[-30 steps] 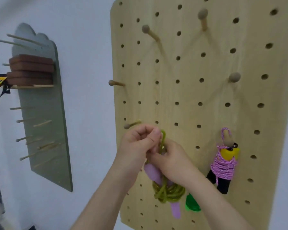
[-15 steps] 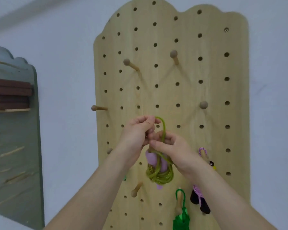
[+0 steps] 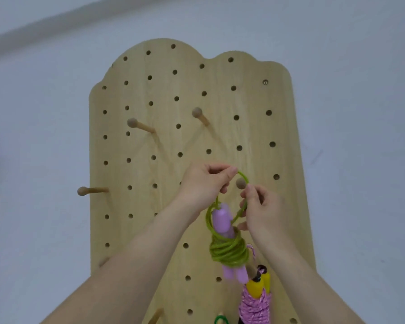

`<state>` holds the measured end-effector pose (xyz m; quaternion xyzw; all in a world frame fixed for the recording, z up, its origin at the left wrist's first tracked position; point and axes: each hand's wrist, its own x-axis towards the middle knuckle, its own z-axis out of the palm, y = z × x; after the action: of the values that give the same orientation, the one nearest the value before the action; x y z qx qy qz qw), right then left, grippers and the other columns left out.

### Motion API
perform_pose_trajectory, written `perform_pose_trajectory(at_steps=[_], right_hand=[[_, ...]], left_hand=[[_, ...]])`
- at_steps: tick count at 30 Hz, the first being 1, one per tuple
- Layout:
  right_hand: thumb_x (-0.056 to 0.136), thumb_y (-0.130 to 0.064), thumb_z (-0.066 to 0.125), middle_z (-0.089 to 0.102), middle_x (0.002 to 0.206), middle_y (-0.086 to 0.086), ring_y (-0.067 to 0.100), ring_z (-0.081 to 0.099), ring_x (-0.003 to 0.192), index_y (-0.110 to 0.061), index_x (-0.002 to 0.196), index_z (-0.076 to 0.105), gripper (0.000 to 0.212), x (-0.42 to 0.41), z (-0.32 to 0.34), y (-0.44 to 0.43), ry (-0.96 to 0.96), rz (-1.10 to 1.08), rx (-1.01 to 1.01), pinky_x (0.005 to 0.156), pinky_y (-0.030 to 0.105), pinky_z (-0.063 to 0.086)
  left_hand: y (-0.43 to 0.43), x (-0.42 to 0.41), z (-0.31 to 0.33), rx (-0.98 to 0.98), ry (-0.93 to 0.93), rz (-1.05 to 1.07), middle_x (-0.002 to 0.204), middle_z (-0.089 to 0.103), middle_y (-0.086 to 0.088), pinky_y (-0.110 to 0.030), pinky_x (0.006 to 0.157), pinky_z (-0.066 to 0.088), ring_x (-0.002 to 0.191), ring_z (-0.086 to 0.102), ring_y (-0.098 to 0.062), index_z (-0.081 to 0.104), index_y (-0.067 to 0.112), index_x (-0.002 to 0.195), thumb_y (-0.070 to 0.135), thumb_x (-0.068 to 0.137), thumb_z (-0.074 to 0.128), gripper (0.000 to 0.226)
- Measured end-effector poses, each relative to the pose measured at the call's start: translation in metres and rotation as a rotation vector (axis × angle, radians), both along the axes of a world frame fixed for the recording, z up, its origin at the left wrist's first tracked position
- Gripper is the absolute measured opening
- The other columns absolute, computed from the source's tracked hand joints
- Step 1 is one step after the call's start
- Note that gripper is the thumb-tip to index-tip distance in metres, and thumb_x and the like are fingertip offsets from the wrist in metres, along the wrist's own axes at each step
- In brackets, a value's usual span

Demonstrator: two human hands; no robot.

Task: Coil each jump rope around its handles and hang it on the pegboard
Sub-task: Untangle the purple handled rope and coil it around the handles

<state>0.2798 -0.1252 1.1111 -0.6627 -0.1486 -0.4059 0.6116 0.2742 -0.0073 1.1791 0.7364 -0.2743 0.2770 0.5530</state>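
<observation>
Hanging was the step in hand: the left hand [image 3: 206, 183] pinched the top of the green jump rope's [image 3: 228, 252] loop [image 3: 243, 176], the right hand [image 3: 264, 209] its right side, held apart with a round-headed peg [image 3: 240, 183] between them and the coiled bundle dangling below. The next move likely called for seating the loop behind the peg's head, then releasing. The pegboard [image 3: 164, 141] lay bare above the hands; a pink rope [image 3: 255, 305] hung close below the right.

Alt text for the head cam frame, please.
A left hand and right hand pinch open the loop of a green jump rope at a wooden peg on a pegboard, its coil wrapped round purple handles below. A pink jump rope with yellow handles hangs lower right.
</observation>
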Motion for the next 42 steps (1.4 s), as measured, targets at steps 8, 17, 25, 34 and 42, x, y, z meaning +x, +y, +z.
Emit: perform_pose_trajectory(at_steps=[8,17,25,34,42], right_hand=[[0.104,-0.019,0.038,0.054,0.068,0.008,0.021,0.061,0.045,-0.009,0.076,0.055,0.035,0.037,0.015,-0.022,0.14,0.115,0.178,0.052,0.035,0.057],[0.105,-0.022,0.04,0.062,0.072,0.013,0.018,0.068,0.05,-0.012,0.081,0.058,0.032,0.076,0.006,-0.015,0.207,0.207,0.357,0.056,0.034,0.058],[0.097,-0.02,0.056,0.056,0.075,-0.006,0.01,0.058,0.065,-0.015,0.09,0.05,0.01,0.085,-0.011,-0.027,0.056,-0.07,0.047,0.063,0.029,0.051],[0.088,-0.017,0.054,0.059,0.089,-0.004,0.017,0.056,0.082,-0.021,0.093,0.059,0.008,0.075,-0.024,-0.038,0.058,-0.12,-0.382,0.065,0.031,0.041],[0.086,-0.008,0.056,0.061,0.062,0.005,0.027,0.058,0.059,-0.023,0.076,0.063,0.019,0.042,-0.037,-0.06,0.045,0.157,-0.264,0.057,0.038,0.048]], left_hand=[[-0.023,0.048,0.003,-0.01,-0.039,0.111,0.076,0.07,-0.002,-0.011,0.055,0.043,0.061,0.063,-0.002,0.068,0.015,0.091,0.002,0.093,0.054,0.019],[-0.032,0.088,-0.007,-0.082,-0.073,0.262,0.076,0.072,0.006,-0.03,0.08,0.056,0.077,0.068,-0.011,0.072,0.026,0.077,0.012,0.079,0.075,0.015],[0.0,0.065,-0.089,-0.156,0.199,0.079,0.124,0.053,0.011,-0.037,0.094,0.051,0.112,0.057,-0.009,0.048,0.04,0.128,0.034,0.063,0.082,0.074],[-0.017,0.063,-0.108,0.201,0.002,0.312,0.097,0.066,0.016,-0.015,0.073,0.051,0.079,0.063,0.002,0.047,0.049,0.119,0.029,0.074,0.079,0.058],[0.003,0.056,-0.131,0.138,0.023,0.403,0.107,0.058,0.011,-0.021,0.079,0.048,0.099,0.055,-0.006,0.052,0.035,0.128,0.042,0.078,0.074,0.055]])
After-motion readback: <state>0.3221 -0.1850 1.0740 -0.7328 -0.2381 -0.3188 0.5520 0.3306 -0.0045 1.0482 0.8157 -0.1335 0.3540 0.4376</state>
